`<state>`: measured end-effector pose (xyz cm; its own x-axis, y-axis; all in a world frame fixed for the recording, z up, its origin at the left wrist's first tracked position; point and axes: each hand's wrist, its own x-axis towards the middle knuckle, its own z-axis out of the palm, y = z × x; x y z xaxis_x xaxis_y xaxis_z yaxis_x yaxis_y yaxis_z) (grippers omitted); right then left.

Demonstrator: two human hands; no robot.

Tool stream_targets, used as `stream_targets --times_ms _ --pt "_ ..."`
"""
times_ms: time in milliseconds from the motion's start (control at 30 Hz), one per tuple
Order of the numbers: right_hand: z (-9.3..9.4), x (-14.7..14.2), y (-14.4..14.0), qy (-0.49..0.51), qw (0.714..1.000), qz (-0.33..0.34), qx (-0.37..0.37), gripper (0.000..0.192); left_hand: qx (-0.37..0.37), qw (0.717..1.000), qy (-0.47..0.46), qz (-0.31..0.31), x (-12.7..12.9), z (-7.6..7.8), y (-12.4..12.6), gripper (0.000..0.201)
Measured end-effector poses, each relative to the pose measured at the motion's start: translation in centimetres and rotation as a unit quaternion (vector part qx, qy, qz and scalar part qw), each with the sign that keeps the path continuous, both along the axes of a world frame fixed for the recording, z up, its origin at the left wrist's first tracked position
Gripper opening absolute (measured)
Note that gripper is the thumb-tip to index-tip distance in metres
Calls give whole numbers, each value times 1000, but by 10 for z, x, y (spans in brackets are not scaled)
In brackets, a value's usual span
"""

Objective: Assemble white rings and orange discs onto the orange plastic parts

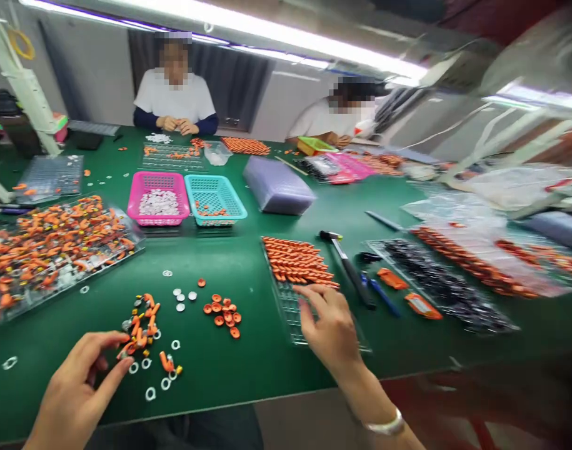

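My left hand (74, 390) pinches at the near orange parts (142, 328); my right hand (327, 325), open, touches the clear tray (290, 306).

Head camera looks forward-down, close over green table (248, 262).

Bright, even light from ceiling tube lamps (248, 28) over the green table (229, 262).
Glare streaks along the lamps; right of the table, motion blur and wide-angle stretching smear everything; shadows stay faint.
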<state>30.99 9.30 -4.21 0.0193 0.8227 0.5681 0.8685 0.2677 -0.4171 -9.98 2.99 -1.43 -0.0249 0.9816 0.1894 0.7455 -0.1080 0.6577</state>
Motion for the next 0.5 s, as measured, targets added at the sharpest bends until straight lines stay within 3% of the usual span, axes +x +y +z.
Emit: stream_targets --times_ms 100,133,200,333,500 --pt "5 -74 -29 36 986 159 -44 27 -38 997 61 -23 5 14 6 43" --pt "8 -98 -38 73 963 248 -80 30 -50 996 64 -33 8 16 7 44" --pt "14 -139 -51 109 927 334 -131 32 -59 995 49 -58 13 18 7 42" --pt "19 -176 -52 71 916 357 -166 31 -30 998 -1 -64 20 16 0 33" --pt "17 -172 -51 183 901 352 -175 24 -10 993 -97 -73 26 15 -14 15"
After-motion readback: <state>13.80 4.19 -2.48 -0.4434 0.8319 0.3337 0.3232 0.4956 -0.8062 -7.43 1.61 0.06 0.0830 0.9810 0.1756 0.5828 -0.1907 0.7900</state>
